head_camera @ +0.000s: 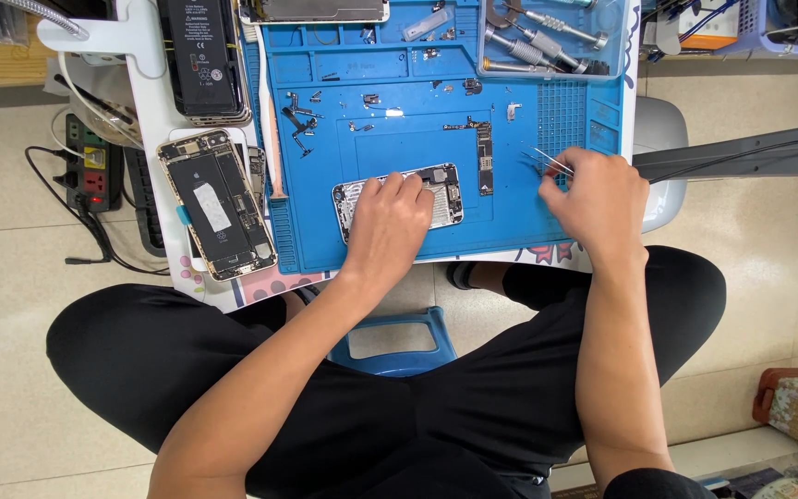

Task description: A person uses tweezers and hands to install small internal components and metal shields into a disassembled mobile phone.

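Black-trousered knees are spread beneath the desk's near edge. Left hand is laid palm-down, fingers loosely curled, pressed over the opened phone shell on the blue mat. Right hand is pinched shut around thin tweezers near the mat's right edge; their tips are hard to make out.
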